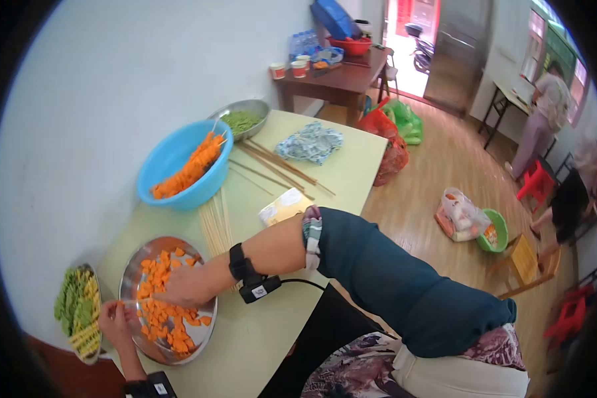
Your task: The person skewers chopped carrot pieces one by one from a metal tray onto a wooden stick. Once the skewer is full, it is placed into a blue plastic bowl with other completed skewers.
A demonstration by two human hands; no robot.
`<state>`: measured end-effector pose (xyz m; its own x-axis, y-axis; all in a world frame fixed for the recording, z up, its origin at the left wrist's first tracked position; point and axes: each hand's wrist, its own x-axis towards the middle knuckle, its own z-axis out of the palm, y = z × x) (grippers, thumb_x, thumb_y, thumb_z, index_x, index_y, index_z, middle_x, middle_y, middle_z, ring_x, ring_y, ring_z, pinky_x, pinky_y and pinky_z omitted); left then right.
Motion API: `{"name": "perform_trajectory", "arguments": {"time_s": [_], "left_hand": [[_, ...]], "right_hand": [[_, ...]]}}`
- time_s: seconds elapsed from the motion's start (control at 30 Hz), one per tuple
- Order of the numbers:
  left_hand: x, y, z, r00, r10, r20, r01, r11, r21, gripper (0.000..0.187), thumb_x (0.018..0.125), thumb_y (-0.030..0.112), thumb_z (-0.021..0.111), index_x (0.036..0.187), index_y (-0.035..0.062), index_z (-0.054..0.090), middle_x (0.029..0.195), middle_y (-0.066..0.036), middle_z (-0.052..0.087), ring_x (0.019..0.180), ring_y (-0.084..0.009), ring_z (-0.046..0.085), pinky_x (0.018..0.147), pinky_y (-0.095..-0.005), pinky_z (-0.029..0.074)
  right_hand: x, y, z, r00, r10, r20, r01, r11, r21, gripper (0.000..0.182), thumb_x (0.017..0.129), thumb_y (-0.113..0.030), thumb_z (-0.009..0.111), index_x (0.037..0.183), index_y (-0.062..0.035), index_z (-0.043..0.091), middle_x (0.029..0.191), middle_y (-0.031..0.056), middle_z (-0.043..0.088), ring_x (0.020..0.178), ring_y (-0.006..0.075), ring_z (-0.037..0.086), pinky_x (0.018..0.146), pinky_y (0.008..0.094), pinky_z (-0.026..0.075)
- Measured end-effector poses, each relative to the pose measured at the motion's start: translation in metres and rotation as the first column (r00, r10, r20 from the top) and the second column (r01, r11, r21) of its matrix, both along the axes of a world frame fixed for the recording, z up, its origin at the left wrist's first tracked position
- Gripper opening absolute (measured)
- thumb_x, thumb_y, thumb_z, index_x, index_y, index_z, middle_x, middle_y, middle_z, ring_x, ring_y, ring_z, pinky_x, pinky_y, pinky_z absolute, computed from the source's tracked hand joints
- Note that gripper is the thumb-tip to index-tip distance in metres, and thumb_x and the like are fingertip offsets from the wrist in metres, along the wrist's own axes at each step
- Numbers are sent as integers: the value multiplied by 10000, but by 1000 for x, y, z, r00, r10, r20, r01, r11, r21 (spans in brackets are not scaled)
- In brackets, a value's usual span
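Observation:
A steel bowl point(127, 282) holds many cut carrot pieces point(179, 338). My left hand point(116, 324) is closed at the bowl's left rim, pinching a thin pale skewer point(134, 302) that reaches over the carrots. My right hand point(184, 286) is inside the bowl, its fingers drawn together near the skewer's far end; what they grip is hidden. Loose bamboo skewers point(213, 225) lie behind the bowl. A blue basin point(186, 196) contains filled carrot skewers point(196, 169). To the left, an oval dish point(98, 331) carries green and yellow skewered vegetables point(76, 305).
On the pale table point(245, 351) are a crumpled patterned cloth point(310, 142), a yellow-and-white packet point(285, 207), brown sticks point(278, 162) and a metal bowl of green vegetables point(242, 121). Bags point(385, 139) and a green basin point(494, 232) stand on the floor. A person point(544, 109) works at the far right.

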<state>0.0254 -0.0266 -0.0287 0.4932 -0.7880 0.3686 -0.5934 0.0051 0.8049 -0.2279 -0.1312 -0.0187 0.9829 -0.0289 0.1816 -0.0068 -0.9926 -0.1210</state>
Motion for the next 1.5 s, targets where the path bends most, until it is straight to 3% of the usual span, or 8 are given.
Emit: {"name": "perform_trajectory", "arguments": {"time_s": [0.1,0.33,0.53,0.93,1.13,1.3,1.43,1.5], "left_hand": [[2,0,-8,959,-70,274,99,991,-94,97,788,67,570,803,-28,569,679,-68,565,555,-102,534,482,-235,431],[-35,1,9,987,27,-158,-25,1000,10,132,753,57,592,799,-66,604,678,-122,622,539,-150,616,446,-230,479],[-33,2,13,959,16,-283,-3,999,45,142,761,41,565,841,-72,594,709,-117,616,573,-149,617,491,-235,505],[-39,-3,10,954,-94,-283,110,993,41,140,788,10,535,884,-87,565,736,-140,615,607,-188,638,529,-237,518],[-51,-2,11,922,-212,-323,228,974,11,118,814,8,545,897,-73,567,793,-131,617,682,-197,652,595,-266,554],[-83,7,23,869,-366,-332,418,903,99,162,805,-42,519,954,-66,579,833,-113,625,754,-193,646,631,-264,547],[-89,13,41,844,-533,63,502,826,257,180,782,2,566,951,-40,612,836,-88,636,675,-105,604,596,-236,509],[-85,13,38,871,-478,-118,487,801,349,205,795,22,553,981,-49,604,850,-95,638,736,-124,628,606,-224,498]], "right_hand": [[5,-5,-10,999,8,50,-10,999,38,542,760,-147,516,1254,25,375,694,158,592,590,304,580,508,419,420],[8,-1,-10,994,-96,-42,98,994,50,480,813,-170,471,1273,-65,384,684,133,596,561,309,570,493,415,424],[2,3,2,980,-187,-69,192,980,59,512,786,-125,496,1273,-29,372,686,149,602,618,313,595,522,434,432],[-1,4,12,987,-140,-74,146,986,80,548,772,-107,507,1283,10,345,662,149,602,608,306,600,542,435,442],[3,6,7,984,-178,9,168,943,287,515,793,-106,490,1260,29,319,659,171,587,605,347,579,561,459,440],[14,4,-15,954,-194,229,74,892,447,379,816,-152,510,1167,-66,394,685,191,586,622,381,573,566,453,449],[15,0,-21,925,-110,365,-82,877,473,364,801,-203,569,1116,-77,438,730,202,589,645,392,569,558,463,450],[11,2,-12,948,-160,276,23,897,442,273,800,-181,554,1043,-68,498,724,187,592,645,378,575,559,446,458]]}}
